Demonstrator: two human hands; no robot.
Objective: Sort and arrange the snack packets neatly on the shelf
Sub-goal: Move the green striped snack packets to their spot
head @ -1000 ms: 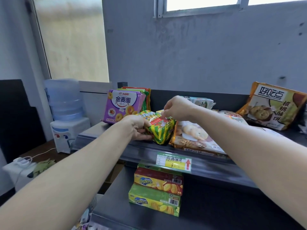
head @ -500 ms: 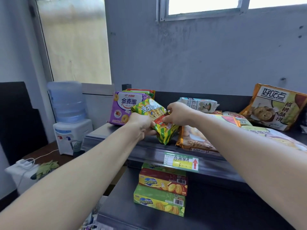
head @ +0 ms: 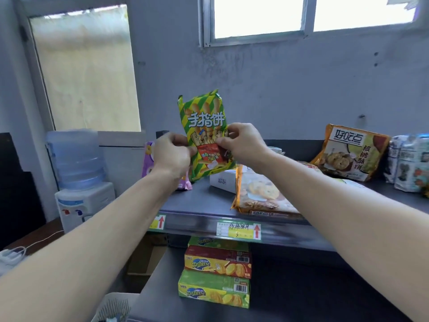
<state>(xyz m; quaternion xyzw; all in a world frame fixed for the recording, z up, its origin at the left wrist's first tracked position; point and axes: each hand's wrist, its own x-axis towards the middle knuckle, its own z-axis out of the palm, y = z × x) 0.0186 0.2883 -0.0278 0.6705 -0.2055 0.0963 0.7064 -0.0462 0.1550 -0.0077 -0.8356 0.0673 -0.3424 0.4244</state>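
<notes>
A green-and-yellow striped snack packet [head: 203, 117] stands upright in the air above the top shelf [head: 199, 203]. My left hand [head: 173, 156] grips its left edge and my right hand [head: 243, 142] pinches its right edge. A purple packet [head: 148, 159] shows partly behind my left hand. An orange cookie bag [head: 257, 196] lies flat on the shelf under my right forearm. Another orange cookie bag [head: 350, 152] leans against the back panel at the right. Pale wrapped packs [head: 408, 159] stand at the far right.
A white box [head: 222, 182] sits on the shelf behind the held packet. Stacked Zecheese biscuit boxes [head: 216, 275] rest on the lower shelf. A water dispenser [head: 79, 173] stands at the left. A white basket rim [head: 113, 307] shows at the bottom.
Both hands lifted the striped packet off the shelf and turned it upright, front facing me. The camera tilted up a little.
</notes>
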